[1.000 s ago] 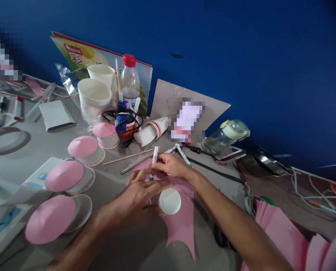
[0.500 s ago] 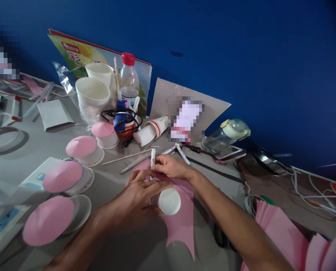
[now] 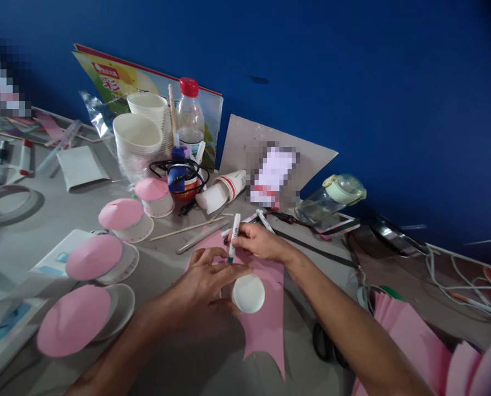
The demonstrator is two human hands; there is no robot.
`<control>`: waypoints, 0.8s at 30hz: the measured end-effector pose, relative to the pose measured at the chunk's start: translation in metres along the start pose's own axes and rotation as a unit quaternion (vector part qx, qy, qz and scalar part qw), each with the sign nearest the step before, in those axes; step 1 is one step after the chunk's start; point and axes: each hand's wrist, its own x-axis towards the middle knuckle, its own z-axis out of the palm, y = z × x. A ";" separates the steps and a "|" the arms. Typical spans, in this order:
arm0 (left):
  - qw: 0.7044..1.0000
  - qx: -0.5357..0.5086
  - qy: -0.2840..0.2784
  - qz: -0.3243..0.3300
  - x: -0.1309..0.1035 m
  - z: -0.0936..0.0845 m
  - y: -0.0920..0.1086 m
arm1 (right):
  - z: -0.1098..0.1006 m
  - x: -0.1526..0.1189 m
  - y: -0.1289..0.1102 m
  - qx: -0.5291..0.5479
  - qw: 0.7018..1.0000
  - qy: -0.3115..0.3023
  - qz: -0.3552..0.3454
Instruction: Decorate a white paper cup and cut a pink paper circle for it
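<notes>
A white marker (image 3: 234, 234) with a dark green lower end stands nearly upright in the fingers of my right hand (image 3: 257, 241). Under both hands lies a pink paper sheet (image 3: 266, 330) with curved cut-outs along its lower edge. My left hand (image 3: 208, 278) is curled around a small white cup (image 3: 249, 293) on the sheet, with its fingers just below the marker. The cup's round face points up toward the camera, and its left side is hidden by my left hand.
Several white cups with pink paper tops (image 3: 94, 257) line the left side. Stacked paper cups (image 3: 137, 135), a red-capped bottle (image 3: 190, 113) and a phone (image 3: 272, 175) stand behind. Black scissors (image 3: 323, 342) and folded pink paper (image 3: 414, 341) lie right.
My right hand has moved slightly to the right with the marker, which now leans more and shows its dark green lower end. My left hand has stayed at the cup.
</notes>
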 end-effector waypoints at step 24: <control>0.999 -0.006 0.017 -0.027 -0.001 -0.005 0.009 | 0.077 -0.167 0.000 -0.111 0.952 0.240 -0.152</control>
